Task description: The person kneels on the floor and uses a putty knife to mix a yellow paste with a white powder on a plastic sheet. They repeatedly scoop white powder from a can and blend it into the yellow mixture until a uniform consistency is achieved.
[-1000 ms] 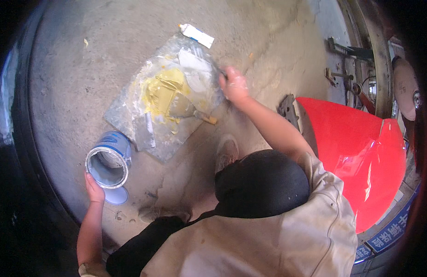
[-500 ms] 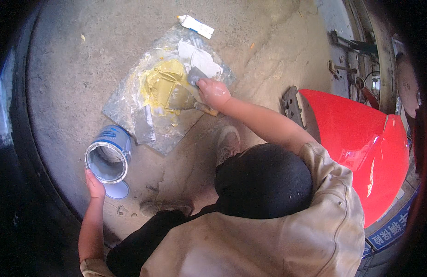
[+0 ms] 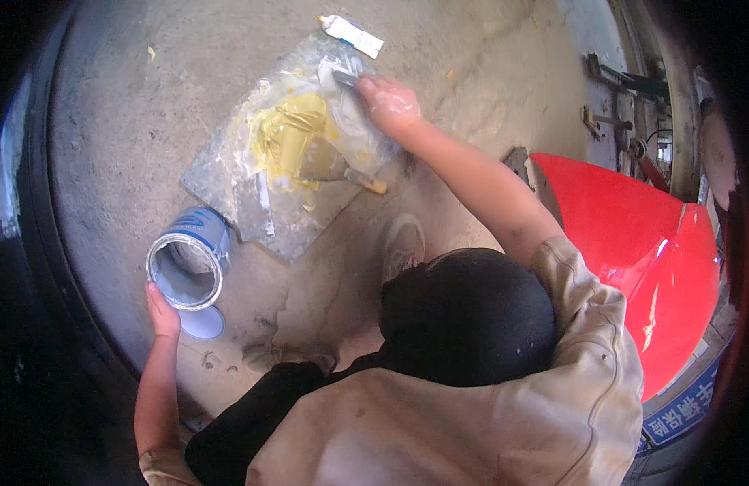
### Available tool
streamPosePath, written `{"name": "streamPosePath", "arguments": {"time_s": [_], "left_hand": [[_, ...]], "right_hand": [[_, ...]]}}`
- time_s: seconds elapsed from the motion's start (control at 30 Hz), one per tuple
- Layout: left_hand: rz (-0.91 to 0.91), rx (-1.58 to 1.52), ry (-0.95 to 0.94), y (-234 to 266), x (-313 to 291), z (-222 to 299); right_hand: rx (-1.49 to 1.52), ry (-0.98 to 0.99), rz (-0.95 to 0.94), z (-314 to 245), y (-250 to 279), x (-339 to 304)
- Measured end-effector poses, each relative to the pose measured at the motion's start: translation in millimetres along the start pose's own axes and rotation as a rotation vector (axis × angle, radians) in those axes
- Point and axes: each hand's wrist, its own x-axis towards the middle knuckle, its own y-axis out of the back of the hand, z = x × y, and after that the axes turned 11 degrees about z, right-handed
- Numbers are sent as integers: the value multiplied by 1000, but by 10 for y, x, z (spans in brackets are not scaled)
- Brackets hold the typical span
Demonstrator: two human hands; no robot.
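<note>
My right hand point(image 3: 388, 104) is closed round a flat grey putty scraper point(image 3: 344, 78), its blade against a patch of white putty point(image 3: 330, 73) on a smeared mixing board point(image 3: 216, 174). Yellow putty point(image 3: 289, 134) lies beside the white. On the board rest a wooden-handled putty knife point(image 3: 364, 181) and another flat scraper point(image 3: 254, 209). At the near left, my left hand point(image 3: 164, 311) grips the lower side of a blue-and-grey metal can point(image 3: 208, 231). The can is tilted with its mouth towards me, and grey residue coats its inside; my fingers are partly hidden.
A white tube point(image 3: 352, 36) lies beyond the board's far corner. Beneath the can is a round pale lid point(image 3: 202, 323). A glossy red car body panel point(image 3: 625, 243) stands to my right. My shoe point(image 3: 404, 243) is near the board, and a dark edge point(image 3: 54, 243) curves along the left.
My right hand has moved away from me with the scraper, and the white putty is now smeared thinner. My left hand stays on the can.
</note>
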Motion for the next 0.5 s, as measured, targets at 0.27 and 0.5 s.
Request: {"name": "streamPosePath", "arguments": {"time_s": [0.27, 0.5], "left_hand": [[-68, -67, -4, 44, -35, 116], [-71, -68, -23, 17, 3, 131]], "right_hand": [[35, 151, -136, -52, -335, -196], [123, 86, -403, -17, 14, -167]]}}
